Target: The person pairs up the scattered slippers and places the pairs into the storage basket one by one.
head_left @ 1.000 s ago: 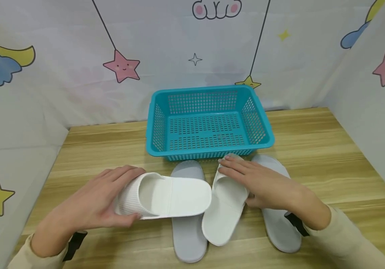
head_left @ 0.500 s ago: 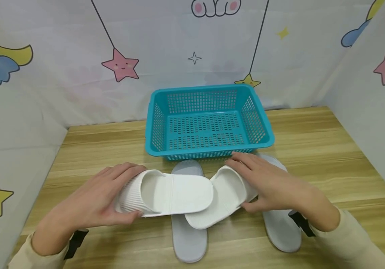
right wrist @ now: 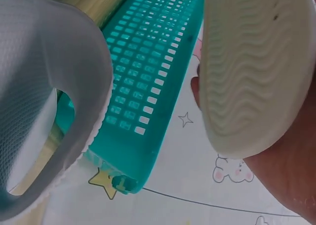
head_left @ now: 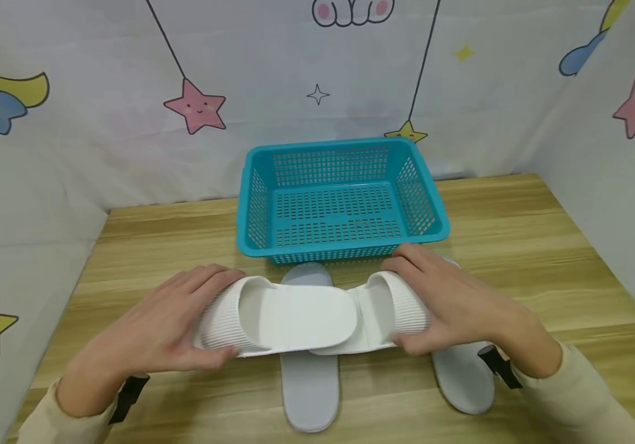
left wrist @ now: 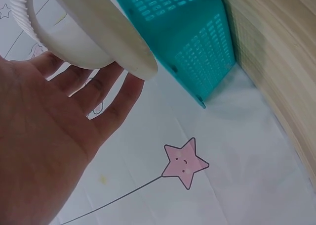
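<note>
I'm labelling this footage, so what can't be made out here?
- Head view: right grey slipper, middle hidden by the right hand.
- Head view: left grey slipper, middle hidden by the white slippers.
- Left wrist view: basket, cut off by the top edge.
- Right wrist view: right white slipper, cut off by the top edge.

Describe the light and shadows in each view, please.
Head view: light is soft and even, the white slippers bright, with a faint shadow on the table near the left hand. Left wrist view: that hand looks shaded against a paler backdrop. Right wrist view: a white slipper's sole looks yellowish, the gray slipper dim.
</note>
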Motion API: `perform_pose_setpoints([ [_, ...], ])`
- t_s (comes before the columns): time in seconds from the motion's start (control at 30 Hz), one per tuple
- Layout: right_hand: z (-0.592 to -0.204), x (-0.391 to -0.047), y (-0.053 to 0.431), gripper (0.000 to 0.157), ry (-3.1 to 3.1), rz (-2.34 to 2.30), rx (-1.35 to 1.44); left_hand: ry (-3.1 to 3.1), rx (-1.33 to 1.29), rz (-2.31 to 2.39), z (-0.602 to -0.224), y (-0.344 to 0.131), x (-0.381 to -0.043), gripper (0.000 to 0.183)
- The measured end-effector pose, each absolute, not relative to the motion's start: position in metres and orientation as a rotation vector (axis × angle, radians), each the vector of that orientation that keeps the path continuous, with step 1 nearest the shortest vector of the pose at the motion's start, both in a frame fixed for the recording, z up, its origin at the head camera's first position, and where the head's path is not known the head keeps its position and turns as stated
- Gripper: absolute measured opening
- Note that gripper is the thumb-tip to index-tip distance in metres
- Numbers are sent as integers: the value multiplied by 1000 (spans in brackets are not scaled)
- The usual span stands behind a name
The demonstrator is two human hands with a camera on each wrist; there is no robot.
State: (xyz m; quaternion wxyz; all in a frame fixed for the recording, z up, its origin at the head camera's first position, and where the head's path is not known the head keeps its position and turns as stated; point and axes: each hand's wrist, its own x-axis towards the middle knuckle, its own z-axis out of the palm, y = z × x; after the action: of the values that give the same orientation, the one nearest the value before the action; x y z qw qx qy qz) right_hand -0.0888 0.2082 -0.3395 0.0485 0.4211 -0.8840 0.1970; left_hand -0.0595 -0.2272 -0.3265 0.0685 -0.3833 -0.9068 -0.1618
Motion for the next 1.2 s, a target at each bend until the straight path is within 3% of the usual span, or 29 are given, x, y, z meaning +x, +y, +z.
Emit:
perform_pose_setpoints([
  [0.53, -337, -90, 201, 89, -2595, 632, 1320, -2725, -1158, -476, -322, -221, -60, 88],
  [1.2, -340, -91, 194, 92, -2628, 795, 1378, -2672, -1176, -462, -333, -198, -64, 97],
])
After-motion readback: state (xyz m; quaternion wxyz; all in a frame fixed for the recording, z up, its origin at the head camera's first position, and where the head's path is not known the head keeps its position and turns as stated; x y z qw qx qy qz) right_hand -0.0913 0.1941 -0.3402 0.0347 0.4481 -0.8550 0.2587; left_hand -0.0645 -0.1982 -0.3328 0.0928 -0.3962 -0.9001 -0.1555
